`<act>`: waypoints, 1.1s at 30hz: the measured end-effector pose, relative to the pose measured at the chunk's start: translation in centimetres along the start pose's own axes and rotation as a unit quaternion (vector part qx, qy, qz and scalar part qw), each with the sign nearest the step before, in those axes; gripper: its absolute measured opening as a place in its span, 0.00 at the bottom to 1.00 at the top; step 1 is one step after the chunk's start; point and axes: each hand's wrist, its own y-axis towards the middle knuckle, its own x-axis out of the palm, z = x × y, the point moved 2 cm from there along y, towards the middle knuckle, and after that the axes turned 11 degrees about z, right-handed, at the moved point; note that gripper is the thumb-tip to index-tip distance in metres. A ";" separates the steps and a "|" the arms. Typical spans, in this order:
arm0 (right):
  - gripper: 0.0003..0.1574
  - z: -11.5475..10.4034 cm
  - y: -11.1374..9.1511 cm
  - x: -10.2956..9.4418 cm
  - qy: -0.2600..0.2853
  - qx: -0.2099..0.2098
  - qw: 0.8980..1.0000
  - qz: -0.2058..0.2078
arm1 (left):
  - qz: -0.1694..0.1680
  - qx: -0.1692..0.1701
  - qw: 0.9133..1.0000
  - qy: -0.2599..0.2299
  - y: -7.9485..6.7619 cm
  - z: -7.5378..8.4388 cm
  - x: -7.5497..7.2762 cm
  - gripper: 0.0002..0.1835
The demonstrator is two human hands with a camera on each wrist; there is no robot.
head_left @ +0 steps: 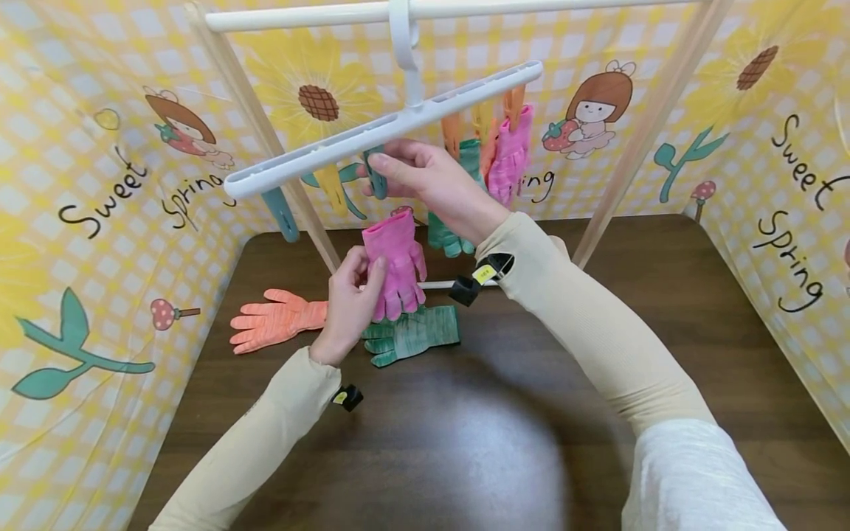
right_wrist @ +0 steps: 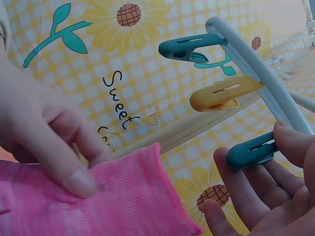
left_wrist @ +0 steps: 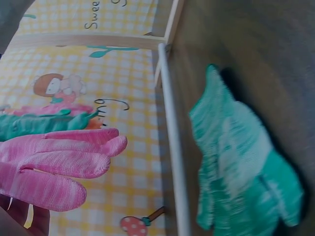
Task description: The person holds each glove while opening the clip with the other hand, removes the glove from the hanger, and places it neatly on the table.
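My left hand (head_left: 350, 301) pinches a pink knit glove (head_left: 390, 251) near its cuff; its fingers point down in the head view. Above it, my right hand (head_left: 441, 181) holds a teal clothespin (right_wrist: 251, 153) between thumb and fingers. That clothespin hangs from a pale grey hanger (head_left: 319, 152), which tilts up to the right. The pink cuff (right_wrist: 142, 189) is apart from the clothespin in the right wrist view. Further left on the hanger are a yellow clothespin (head_left: 330, 190) and another teal clothespin (head_left: 281, 215), with nothing clipped in them.
A green glove (head_left: 428, 335) and an orange glove (head_left: 275, 322) lie on the dark wooden table (head_left: 425, 442). Clipped at the hanger's right end are a pink glove (head_left: 510, 155), a green glove (head_left: 448, 234) and something orange. A white bar (head_left: 299, 17) on wooden posts carries the hanger.
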 end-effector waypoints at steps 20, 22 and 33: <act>0.28 0.3 -0.4 0.2 -0.009 0.018 1.000 -0.001 | -0.031 0.004 0.999 0.019 -2.1 -0.9 0.1 0.04; 0.27 0.6 -0.7 -0.1 -0.012 0.014 1.000 -0.008 | -0.031 0.000 0.999 0.020 -2.2 -1.8 0.3 0.03; 0.27 4.2 -6.4 -5.6 -0.087 0.033 0.996 0.000 | -0.077 0.036 0.995 0.046 -2.9 -2.9 2.2 0.04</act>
